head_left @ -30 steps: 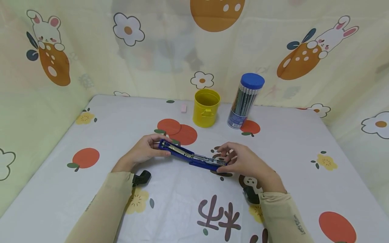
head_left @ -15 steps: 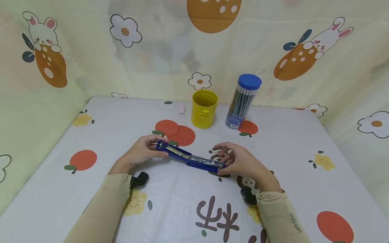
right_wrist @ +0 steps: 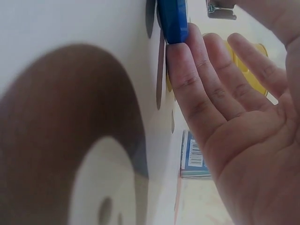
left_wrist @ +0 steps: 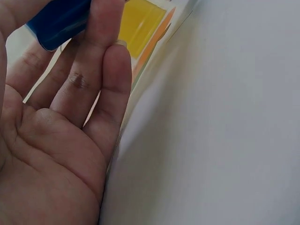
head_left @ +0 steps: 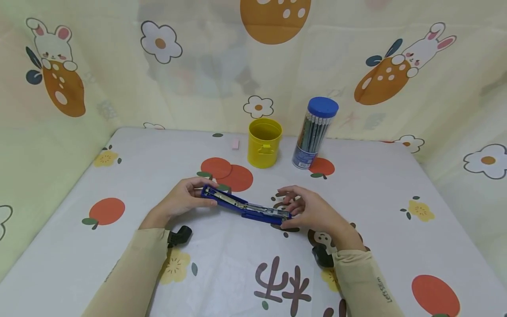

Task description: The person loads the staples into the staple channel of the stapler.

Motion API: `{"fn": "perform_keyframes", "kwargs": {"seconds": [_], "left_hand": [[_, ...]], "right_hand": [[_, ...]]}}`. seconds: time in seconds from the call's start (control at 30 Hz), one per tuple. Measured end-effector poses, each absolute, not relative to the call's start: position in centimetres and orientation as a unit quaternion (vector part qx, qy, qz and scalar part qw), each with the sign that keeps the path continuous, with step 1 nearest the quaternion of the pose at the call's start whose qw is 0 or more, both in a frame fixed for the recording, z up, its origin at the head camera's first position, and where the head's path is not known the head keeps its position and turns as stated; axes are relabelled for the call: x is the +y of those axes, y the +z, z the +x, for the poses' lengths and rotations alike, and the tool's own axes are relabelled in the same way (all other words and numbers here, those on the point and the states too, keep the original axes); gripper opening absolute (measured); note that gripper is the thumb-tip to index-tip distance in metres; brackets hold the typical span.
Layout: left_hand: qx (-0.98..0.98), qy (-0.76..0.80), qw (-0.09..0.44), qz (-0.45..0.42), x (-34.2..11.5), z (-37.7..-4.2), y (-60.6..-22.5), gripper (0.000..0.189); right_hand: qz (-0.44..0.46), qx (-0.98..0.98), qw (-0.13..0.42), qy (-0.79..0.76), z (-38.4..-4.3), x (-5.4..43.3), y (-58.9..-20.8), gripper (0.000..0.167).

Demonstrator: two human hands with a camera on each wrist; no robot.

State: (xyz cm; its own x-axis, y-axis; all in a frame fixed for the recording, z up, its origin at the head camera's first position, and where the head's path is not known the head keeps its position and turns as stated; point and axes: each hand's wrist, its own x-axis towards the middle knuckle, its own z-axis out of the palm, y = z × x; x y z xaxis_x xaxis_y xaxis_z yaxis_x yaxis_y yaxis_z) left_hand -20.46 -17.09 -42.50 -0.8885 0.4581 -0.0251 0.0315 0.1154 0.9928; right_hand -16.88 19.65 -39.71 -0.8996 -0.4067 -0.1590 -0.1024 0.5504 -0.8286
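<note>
A blue stapler (head_left: 245, 208), opened out nearly straight, lies across the middle of the head view with its metal staple channel facing up. My left hand (head_left: 187, 196) grips the stapler's left end between thumb and fingers; the left wrist view shows that blue end (left_wrist: 61, 26) above the palm. At the other end, my right hand (head_left: 313, 211) holds the tip, with the thumb on the near side and the fingers bent behind. In the right wrist view a fingertip (right_wrist: 177, 54) touches the blue base end (right_wrist: 173, 21), close to the tabletop.
Beyond the hands stand a yellow bucket (head_left: 264, 143) with a front clasp and a clear tub of pencils (head_left: 314, 132) with a blue lid. A small pink eraser-like block (head_left: 235, 144) lies left of the bucket. A printed cloth (head_left: 222, 273) covers the table.
The whole head view has shifted slightly. Both hands keep their places on the opened stapler, with no clear change in their hold.
</note>
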Motion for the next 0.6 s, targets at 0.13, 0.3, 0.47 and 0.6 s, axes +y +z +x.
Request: {"fn": "perform_keyframes", "kwargs": {"seconds": [0.13,0.3,0.47,0.6], "left_hand": [[0.711,0.664,0.149,0.178,-16.7,-20.4,-42.3,0.05],[0.688,0.688,0.12,0.2,-15.7,-19.9,-41.4,0.05],[0.681,0.691,0.088,0.226,-14.3,-19.3,-40.4,0.051],[0.71,0.659,0.05,0.242,-12.8,-19.0,-39.9,0.049]], "right_hand": [[-0.157,0.857,0.17,-0.46,-17.0,19.9,-39.8,0.094],[-0.172,0.842,0.178,-0.48,-17.1,20.3,-40.0,0.098],[-0.172,0.829,0.189,-0.497,-17.2,20.4,-40.1,0.101],[-0.176,0.825,0.191,-0.503,-17.3,20.4,-40.1,0.101]]}}
